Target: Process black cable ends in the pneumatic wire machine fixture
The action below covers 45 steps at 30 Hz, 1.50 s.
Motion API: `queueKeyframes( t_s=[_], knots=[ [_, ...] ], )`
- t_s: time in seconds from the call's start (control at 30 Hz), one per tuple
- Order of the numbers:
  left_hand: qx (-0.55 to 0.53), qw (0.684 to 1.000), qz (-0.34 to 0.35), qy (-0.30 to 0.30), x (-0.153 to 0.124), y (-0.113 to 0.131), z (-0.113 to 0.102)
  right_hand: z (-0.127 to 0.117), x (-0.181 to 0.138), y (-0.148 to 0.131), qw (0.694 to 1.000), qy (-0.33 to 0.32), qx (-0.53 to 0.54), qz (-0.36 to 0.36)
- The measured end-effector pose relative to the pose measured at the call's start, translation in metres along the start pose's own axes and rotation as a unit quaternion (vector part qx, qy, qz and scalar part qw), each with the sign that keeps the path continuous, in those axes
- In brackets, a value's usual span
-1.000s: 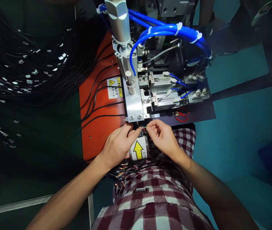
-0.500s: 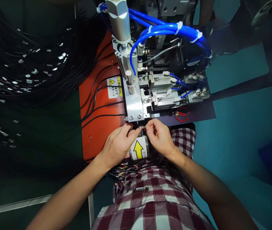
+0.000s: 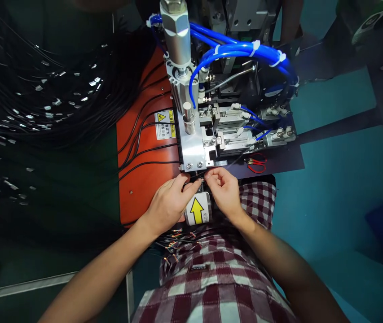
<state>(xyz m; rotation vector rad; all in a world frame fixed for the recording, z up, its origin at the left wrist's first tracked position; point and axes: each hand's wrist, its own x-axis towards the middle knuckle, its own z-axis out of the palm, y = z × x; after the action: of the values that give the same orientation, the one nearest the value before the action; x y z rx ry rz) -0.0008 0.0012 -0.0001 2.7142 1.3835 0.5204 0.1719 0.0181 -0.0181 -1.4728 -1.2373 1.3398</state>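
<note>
Both hands meet at the front end of the metal machine (image 3: 193, 150), just beyond a white cover with a yellow arrow (image 3: 197, 211). My left hand (image 3: 169, 202) is closed, thumb and forefinger pinched at the end of a black cable that is mostly hidden. Opposite it, my right hand (image 3: 226, 190) pinches at the thin wires (image 3: 203, 180) of that cable end. The fingertips of the two hands almost touch, and the wires show only as a tiny bright spot between them.
Several black cables cross the orange plate (image 3: 147, 179) into the machine. A bundle of black cables (image 3: 59, 107) lies left. Blue air hoses (image 3: 235, 48) arch above. Red-handled scissors (image 3: 257, 163) lie right. Stripped cable ends (image 3: 174, 244) rest by the lap, near the checkered apron (image 3: 218, 269).
The whole scene sits slightly farther right in view. Both hands keep their pinch at the same spot; the red wire seen between the fingertips before is now hardly visible.
</note>
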Motion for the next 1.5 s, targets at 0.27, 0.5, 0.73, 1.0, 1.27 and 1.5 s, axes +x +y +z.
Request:
queueKeyframes(
  t_s=[0.27, 0.5, 0.73, 1.0, 1.27, 1.5],
  knots=[
    [-0.011, 1.000, -0.003, -0.005, -0.001, 0.000, 0.000, -0.013, -0.002, 0.005, 0.991, -0.017, -0.113, -0.073],
    [-0.001, 1.000, 0.001, 0.003, -0.001, -0.001, 0.001, -0.014, -0.002, 0.003, 0.975, -0.025, -0.197, -0.104],
    [0.002, 1.000, 0.000, 0.004, 0.001, 0.000, 0.000, -0.019, -0.001, -0.001, 0.944, -0.040, -0.304, -0.118],
    [-0.049, 0.999, -0.006, -0.012, -0.002, -0.001, 0.000, -0.015, -0.004, -0.023, 0.945, -0.036, -0.295, -0.135],
    [-0.066, 0.998, -0.010, -0.022, -0.001, -0.002, -0.002, -0.010, 0.001, -0.019, 0.953, -0.053, -0.272, -0.126],
    [-0.058, 0.998, -0.009, -0.023, -0.005, -0.003, 0.001, -0.006, 0.004, -0.003, 0.996, -0.066, 0.024, 0.054]
  ],
)
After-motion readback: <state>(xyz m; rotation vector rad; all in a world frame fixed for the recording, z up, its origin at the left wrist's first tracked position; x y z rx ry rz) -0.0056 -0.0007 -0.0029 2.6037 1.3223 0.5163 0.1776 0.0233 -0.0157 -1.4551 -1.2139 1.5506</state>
